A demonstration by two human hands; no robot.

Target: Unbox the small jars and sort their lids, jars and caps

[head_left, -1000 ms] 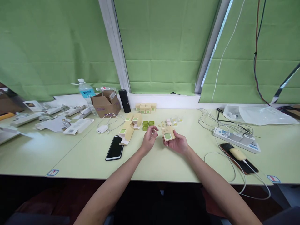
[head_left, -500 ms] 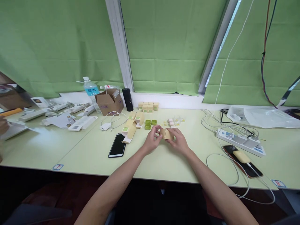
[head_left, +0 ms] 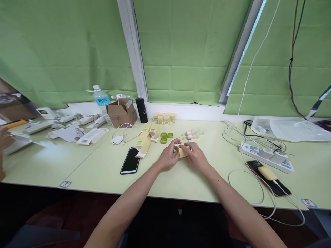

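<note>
Near the table's middle, a small tan cardboard box (head_left: 183, 152) is held between both hands. My left hand (head_left: 167, 157) grips its left side with thumb and fingers. From the right, my right hand (head_left: 197, 155) holds it, with fingers over its top. The fingers partly hide the box. Just beyond are small green open-topped containers (head_left: 163, 135), tiny yellow pieces (head_left: 182, 137), pinkish-white rounded pieces (head_left: 189, 135) and clear plastic pieces (head_left: 197, 133). To the left lie several tan cartons with open flaps (head_left: 143, 144).
A row of small tan boxes (head_left: 163, 119) stands by the wall. Left are a phone (head_left: 130, 161), a brown carton (head_left: 121, 113), a black bottle (head_left: 141, 110) and a water bottle (head_left: 102, 100). Right are a power strip (head_left: 266, 157) and cables. A co-worker's hand (head_left: 6, 139) shows far left.
The cardboard in my hands went from showing a split between two panels to a more closed box shape. My right fingers moved left over its top. The co-worker's hand came further into view.
</note>
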